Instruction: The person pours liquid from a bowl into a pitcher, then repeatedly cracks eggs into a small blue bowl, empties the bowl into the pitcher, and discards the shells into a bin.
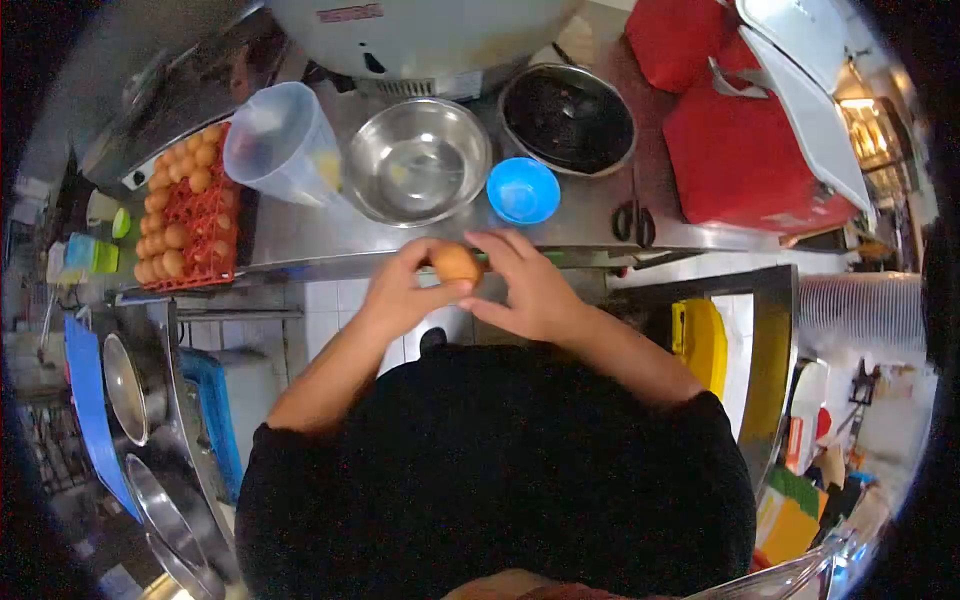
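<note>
Just off the counter's front edge, a brown egg (457, 264) is held up in front of my body. My left hand (405, 290) is closed around its left side, thumb across the near face. On the right side, my right hand (530, 290) curves about the same egg, with its fingertips and thumb against or very near the shell. Beyond the hands stand a steel mixing bowl (363, 187) and a small blue bowl (524, 192). An orange egg tray (222, 237) at the left holds many brown eggs and some bare cups.
A translucent plastic jug (270, 150) stands between tray and mixing bowl. Behind the blue bowl is a round dark pan (568, 120). Black-handled scissors (634, 222) lie near the counter's edge, left of a red insulated bag (745, 150). A large pale appliance (430, 40) fills the back.
</note>
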`<state>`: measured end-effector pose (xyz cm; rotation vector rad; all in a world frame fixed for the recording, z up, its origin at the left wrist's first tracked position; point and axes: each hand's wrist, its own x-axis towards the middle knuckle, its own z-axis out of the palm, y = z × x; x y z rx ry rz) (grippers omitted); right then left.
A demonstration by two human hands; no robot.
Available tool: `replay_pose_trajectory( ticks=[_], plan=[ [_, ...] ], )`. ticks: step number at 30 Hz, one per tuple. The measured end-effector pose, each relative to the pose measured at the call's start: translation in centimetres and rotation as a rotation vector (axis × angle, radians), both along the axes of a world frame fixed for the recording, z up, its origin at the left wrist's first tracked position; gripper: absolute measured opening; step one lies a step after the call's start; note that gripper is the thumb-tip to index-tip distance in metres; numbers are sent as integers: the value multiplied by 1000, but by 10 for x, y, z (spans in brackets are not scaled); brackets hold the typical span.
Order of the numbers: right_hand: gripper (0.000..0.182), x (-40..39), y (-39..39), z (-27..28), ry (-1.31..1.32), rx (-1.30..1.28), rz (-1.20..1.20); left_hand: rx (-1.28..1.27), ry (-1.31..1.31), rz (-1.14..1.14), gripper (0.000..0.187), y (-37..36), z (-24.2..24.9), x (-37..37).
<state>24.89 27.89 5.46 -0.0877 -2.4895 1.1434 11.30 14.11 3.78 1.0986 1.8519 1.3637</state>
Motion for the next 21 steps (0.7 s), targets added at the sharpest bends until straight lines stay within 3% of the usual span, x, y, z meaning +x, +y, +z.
replay_pose_trajectory(
  ticks=[3, 6, 7, 10, 13, 17, 21],
  plan=[
    [57, 21, 7, -29, -187, 81, -146, -202, -348, -79, 43, 35, -36, 23],
    [57, 39, 15, -54, -171, 27, -277, -377, -152, -271, 38, 50, -26, 32],
    [57, 45, 18, -65, -137, 20, -325, -317, -214, -238, 37, 51, -30, 35],
    [55, 65, 35, -95, -231, -383, -522, -56, -280, -147, 41, 52, -61, 40],
    [50, 80, 55, -101, -216, -3, -701, -224, -262, -120, 31, 42, -47, 35],
    [48, 84, 68, -98, 22, 204, -903, -173, -225, -99, 28, 26, -55, 33],
    [50, 80, 81, -123, -45, 233, -871, -163, -183, -84, 25, 19, -53, 30]
  ],
)
